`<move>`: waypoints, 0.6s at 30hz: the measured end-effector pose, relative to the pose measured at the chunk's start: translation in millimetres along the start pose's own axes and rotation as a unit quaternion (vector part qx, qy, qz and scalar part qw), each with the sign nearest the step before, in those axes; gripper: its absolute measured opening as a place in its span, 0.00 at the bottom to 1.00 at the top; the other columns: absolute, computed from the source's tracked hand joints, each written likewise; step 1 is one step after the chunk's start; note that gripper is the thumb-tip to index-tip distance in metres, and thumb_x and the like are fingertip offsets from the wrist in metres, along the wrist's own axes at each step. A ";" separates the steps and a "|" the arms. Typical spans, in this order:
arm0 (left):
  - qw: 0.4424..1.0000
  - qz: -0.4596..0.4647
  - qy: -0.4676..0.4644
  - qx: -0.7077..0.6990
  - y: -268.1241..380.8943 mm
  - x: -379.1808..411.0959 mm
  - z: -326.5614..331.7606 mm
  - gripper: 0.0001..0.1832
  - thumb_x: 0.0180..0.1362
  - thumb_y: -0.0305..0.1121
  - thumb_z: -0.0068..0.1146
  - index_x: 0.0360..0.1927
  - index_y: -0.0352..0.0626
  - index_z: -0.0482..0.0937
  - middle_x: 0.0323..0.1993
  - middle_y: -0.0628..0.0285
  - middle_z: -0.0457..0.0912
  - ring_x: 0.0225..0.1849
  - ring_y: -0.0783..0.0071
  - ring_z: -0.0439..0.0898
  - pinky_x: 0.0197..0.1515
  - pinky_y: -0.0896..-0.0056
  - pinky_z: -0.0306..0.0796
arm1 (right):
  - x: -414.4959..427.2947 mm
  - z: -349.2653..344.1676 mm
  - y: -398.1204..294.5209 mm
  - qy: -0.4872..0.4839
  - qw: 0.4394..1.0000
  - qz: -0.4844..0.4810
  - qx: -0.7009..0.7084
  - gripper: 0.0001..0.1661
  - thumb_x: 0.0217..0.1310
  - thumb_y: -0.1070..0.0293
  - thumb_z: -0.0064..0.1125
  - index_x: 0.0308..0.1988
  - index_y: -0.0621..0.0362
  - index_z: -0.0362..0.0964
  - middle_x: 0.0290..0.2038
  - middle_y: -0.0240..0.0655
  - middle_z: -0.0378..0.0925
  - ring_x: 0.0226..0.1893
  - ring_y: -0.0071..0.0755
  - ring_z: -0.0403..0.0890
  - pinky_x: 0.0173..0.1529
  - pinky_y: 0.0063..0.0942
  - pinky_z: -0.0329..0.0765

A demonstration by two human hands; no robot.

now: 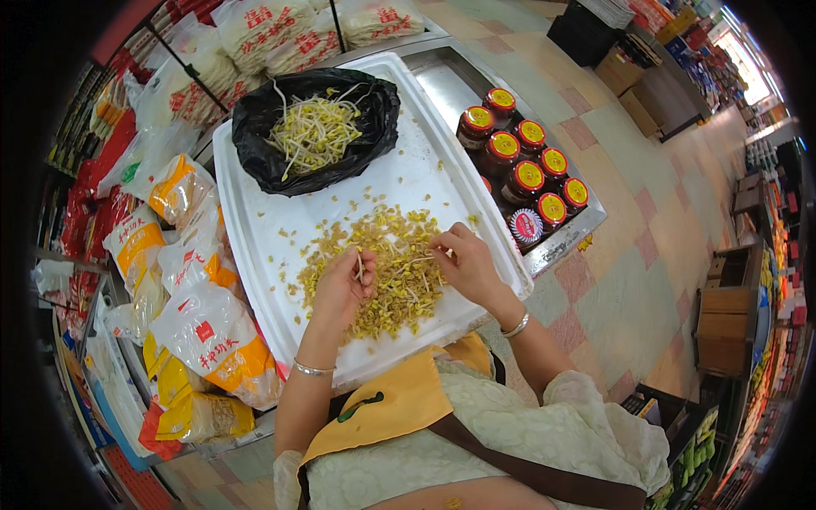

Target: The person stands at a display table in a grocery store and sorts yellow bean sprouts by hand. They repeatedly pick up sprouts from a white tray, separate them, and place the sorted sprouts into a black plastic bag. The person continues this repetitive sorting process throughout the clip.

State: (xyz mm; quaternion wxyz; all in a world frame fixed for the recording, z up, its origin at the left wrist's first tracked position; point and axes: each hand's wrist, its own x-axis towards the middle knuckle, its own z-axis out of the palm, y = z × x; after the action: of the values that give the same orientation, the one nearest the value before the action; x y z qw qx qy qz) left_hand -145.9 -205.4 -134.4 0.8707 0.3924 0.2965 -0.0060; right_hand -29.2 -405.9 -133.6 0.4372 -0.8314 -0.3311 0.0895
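A heap of soybean sprouts and loose hulls [398, 296] is spread over the lower part of a white foam tray [255, 236]. My left hand [344, 280] is at the heap's left side, its fingers closed on a pale bean sprout. At the right edge of the heap, my right hand [464, 258] pinches the end of another sprout between thumb and forefinger. Beyond both hands, on the tray's far part, a black plastic bag [376, 137] lies with its mouth spread wide. Long-stemmed bean sprouts [315, 134] are piled inside it. Scattered hulls lie between bag and heap.
Several glass jars with red and yellow lids [529, 173] stand in a metal counter well right of the tray. Plastic-packed foods [204, 338] crowd the left side. Bags of white noodles [261, 29] are stacked behind. A dark crate [583, 35] stands on the tiled floor.
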 end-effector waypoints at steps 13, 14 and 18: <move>0.967 0.035 -0.056 0.246 0.0 -7.8 12.4 0.09 0.68 0.34 0.43 0.44 0.44 0.75 0.25 0.72 0.72 0.22 0.88 0.67 0.23 0.84 0.63 | 1.6 1.7 8.8 0.015 0.999 0.015 0.028 0.06 0.51 0.77 0.61 0.30 0.60 0.70 0.31 0.37 0.69 0.24 0.34 0.74 0.29 0.29 0.71; 0.968 0.036 -0.052 0.244 -1.3 -7.3 14.4 0.10 0.69 0.35 0.43 0.43 0.43 0.75 0.26 0.71 0.72 0.23 0.88 0.67 0.24 0.83 0.63 | 1.8 0.0 7.2 0.010 0.996 0.036 0.082 0.06 0.52 0.77 0.60 0.30 0.61 0.69 0.30 0.35 0.69 0.23 0.30 0.73 0.27 0.27 0.70; 0.983 0.020 -0.064 0.173 -4.8 -6.5 31.2 0.14 0.68 0.41 0.44 0.41 0.41 0.75 0.27 0.68 0.74 0.21 0.86 0.68 0.22 0.83 0.64 | 0.4 -3.1 -10.3 0.001 0.981 0.042 0.189 0.06 0.55 0.76 0.60 0.30 0.62 0.69 0.25 0.30 0.70 0.20 0.18 0.68 0.23 0.20 0.65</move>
State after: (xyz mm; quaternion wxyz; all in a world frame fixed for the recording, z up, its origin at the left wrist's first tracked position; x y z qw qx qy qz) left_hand -136.4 -231.6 -118.1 0.8066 0.5418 0.2272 -0.0649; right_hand -32.4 -403.5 -123.6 0.5827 -0.7469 -0.2726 0.1683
